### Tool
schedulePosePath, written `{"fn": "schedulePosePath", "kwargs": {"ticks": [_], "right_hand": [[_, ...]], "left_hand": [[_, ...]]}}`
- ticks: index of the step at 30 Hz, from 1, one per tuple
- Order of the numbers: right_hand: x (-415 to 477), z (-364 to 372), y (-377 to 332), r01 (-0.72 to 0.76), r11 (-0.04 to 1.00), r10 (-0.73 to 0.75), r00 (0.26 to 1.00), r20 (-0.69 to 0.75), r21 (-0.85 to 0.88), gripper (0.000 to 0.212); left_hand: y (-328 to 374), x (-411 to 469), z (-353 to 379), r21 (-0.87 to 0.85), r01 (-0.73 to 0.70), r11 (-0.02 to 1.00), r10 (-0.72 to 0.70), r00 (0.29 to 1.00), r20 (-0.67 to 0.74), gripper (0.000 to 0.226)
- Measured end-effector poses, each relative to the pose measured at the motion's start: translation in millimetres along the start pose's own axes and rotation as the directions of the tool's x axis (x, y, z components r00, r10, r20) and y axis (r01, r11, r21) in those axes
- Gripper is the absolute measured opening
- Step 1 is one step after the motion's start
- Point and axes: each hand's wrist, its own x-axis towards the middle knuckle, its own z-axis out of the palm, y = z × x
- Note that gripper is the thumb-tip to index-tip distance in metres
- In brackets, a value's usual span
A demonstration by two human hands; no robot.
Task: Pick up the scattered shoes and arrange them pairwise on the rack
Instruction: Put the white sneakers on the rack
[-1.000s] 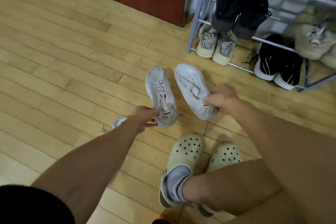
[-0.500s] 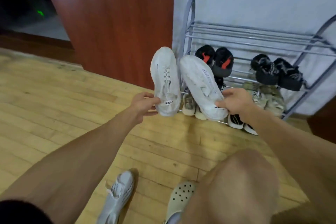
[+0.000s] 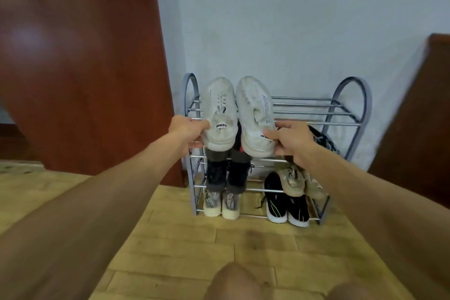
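1. Mostly, two things block my view: a worn white lace-up sneaker (image 3: 220,114) and its white mate (image 3: 255,114), held toes-up side by side before the top tier of the grey metal-tube shoe rack (image 3: 353,109). I cannot tell whether they touch its bars.
2. The left hand (image 3: 187,131) grips the first sneaker's heel. The right hand (image 3: 292,140) pinches the mate's heel, with the thumb over its tab.
3. The dark pair (image 3: 229,173) on the middle tier is half hidden behind those heels.
4. Frame edges are smeared, and the bare knees (image 3: 233,282) are cut off at the bottom.
5. Writing: the tongue label reads "GNED", with its start hidden. I cannot read the mate's small side print.
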Motion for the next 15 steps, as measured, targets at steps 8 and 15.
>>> {"fn": "schedulePosePath", "kwargs": {"ticks": [8, 15], "right_hand": [[104, 23, -31, -0.024, 1.0, 0.024, 1.0, 0.018, -0.018, 0.012], [168, 51, -23, -0.065, 0.998, 0.065, 0.997, 0.029, 0.006, 0.036]], "left_hand": [[17, 100, 25, 0.028, 0.021, 0.999, -0.021, 1.0, -0.003, 0.004], [17, 153, 38, 0.03, 0.023, 0.999, -0.023, 1.0, 0.007, 0.006]]}}
